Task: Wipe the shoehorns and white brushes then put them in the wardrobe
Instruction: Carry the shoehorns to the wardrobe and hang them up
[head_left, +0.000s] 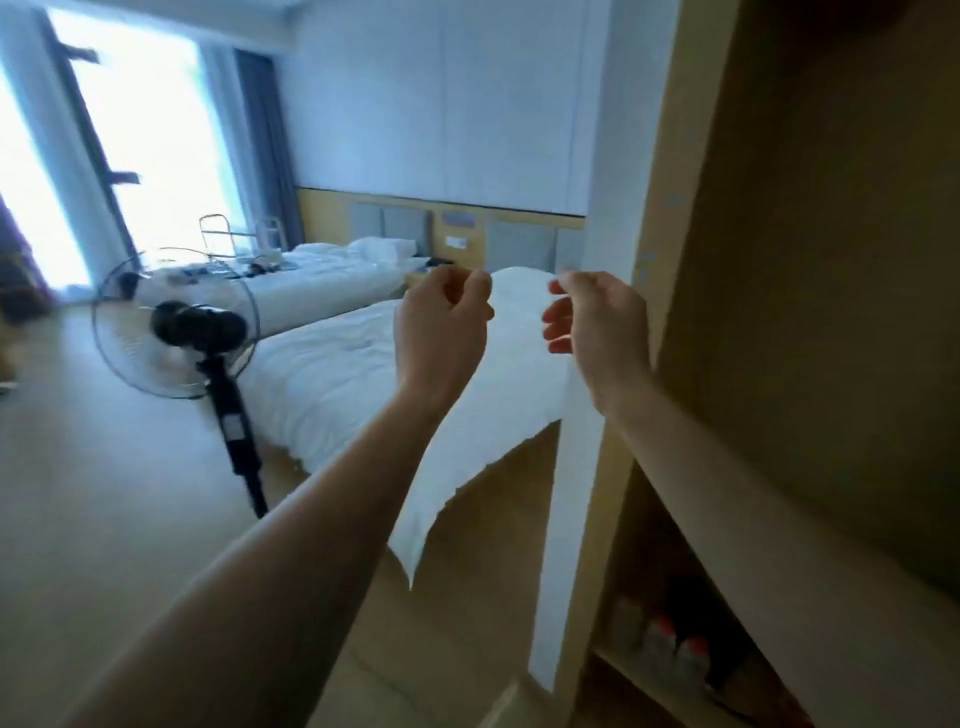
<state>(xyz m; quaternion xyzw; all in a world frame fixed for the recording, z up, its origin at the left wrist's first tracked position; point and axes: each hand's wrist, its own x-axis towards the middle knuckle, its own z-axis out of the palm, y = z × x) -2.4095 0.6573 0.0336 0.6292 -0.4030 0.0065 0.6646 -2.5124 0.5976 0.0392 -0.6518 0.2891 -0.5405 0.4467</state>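
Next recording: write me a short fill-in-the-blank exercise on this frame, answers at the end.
The left hand and the right hand each pinch an upper corner of a ____ tissue.
The standing fan is on the ____ of the hands.
Behind the tissue lie ____ beds.
Missing words: white; left; two.
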